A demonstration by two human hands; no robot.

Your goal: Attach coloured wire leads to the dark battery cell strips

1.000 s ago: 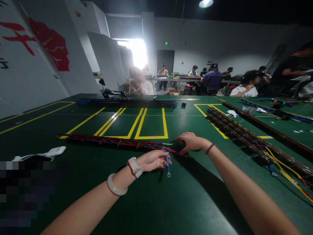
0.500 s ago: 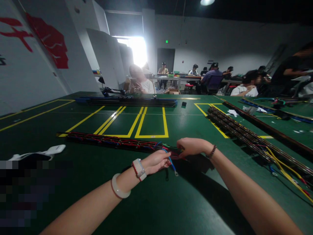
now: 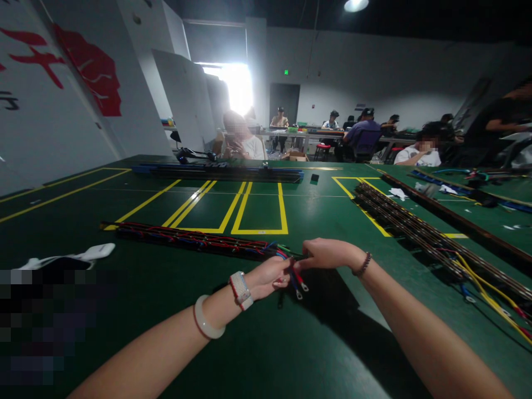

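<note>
A long dark strip with red and blue wires [image 3: 187,239] lies across the green table [image 3: 266,343] in front of me. At its right end, my left hand [image 3: 269,276] pinches a blue wire and a red wire [image 3: 297,281], whose metal ring ends hang just below my fingers. My right hand [image 3: 328,254] sits right beside it, fingers closed on the wire bundle at the strip's end, touching the same wires. I wear a watch and a pale bangle on the left wrist and a bead bracelet on the right.
A second wired strip with yellow wires [image 3: 436,241] runs along the right. Another dark strip [image 3: 220,173] lies at the far edge. A white glove [image 3: 70,256] rests at left. Yellow lines mark the table. Several people sit at tables beyond.
My hands have come closer together. The left hand, first holding only the blue wire, now also has a red wire; the right hand shifted toward me along the strip's end.
</note>
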